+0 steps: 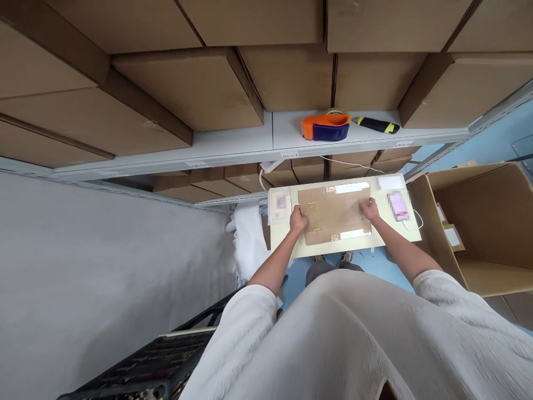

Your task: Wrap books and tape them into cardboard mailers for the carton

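Observation:
A flat piece of brown cardboard (pixel 337 214) lies on a pale yellow tabletop (pixel 320 248) in front of me. Clear tape crosses its left part, and white strips held with tape run along its top and bottom edges. My left hand (pixel 298 220) is closed around the cardboard's left edge. At the right edge, my right hand (pixel 369 209) is closed too, its fingers curled over the cardboard. Just right of that hand lies a pink phone (pixel 398 206), blurred in the picture, beside a white card (pixel 390 183).
Cardboard boxes (pixel 287 75) fill the shelves ahead. An orange and blue tape dispenser (pixel 325 127) and a black and yellow utility knife (pixel 377 124) lie on the shelf edge. An open carton (pixel 483 222) stands right; a black crate (pixel 145 361) lower left.

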Motion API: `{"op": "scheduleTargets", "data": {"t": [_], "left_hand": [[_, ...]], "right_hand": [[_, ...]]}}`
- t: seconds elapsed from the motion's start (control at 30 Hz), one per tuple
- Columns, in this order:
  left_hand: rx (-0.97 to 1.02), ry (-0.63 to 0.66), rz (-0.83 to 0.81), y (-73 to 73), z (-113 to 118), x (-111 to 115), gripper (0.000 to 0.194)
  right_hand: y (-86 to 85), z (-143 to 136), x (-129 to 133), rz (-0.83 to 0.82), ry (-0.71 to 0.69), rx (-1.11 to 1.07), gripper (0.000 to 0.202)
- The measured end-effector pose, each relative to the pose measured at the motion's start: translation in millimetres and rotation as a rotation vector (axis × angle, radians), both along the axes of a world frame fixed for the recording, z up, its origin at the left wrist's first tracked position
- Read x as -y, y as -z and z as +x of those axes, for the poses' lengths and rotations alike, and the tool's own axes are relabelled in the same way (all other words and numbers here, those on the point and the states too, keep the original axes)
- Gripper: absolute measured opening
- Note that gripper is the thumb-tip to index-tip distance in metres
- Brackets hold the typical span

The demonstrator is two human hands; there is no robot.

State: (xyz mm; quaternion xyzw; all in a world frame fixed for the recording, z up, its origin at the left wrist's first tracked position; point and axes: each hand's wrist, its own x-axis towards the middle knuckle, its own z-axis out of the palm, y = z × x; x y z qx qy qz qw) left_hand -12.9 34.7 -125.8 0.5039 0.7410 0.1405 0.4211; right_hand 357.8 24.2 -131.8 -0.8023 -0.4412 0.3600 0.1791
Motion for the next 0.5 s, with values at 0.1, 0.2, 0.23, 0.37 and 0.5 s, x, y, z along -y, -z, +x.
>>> {"op": "scheduleTargets", "data": {"t": [0.1,0.2,0.23,0.37,0.5], "left_hand": [[0.035,-0.041,0.072,-21.5,0.0,-9.6,0.041],[0.071,-0.053,0.153,-45.9,2.3,-19.4,0.036],[0.085,-0.053,0.180,-53.5,3.4,-21.3,0.035],[0.165,-0.059,0.262,-75.2,7.7,-19.6,0.040],[0.221,-0.111,0.274,-80.7,10.7,-11.3,0.055]], "right_hand": [[-19.4,3.4,0.0,0.050,0.118,-0.157,0.071],[-38.8,8.0,-0.1,0.140,0.108,-0.214,0.068],[-44.6,9.7,0.0,0.171,0.098,-0.212,0.065],[-64.5,15.2,4.7,0.277,0.045,-0.171,0.056],[-77.4,13.9,20.2,0.299,0.009,-0.252,0.056]]}}
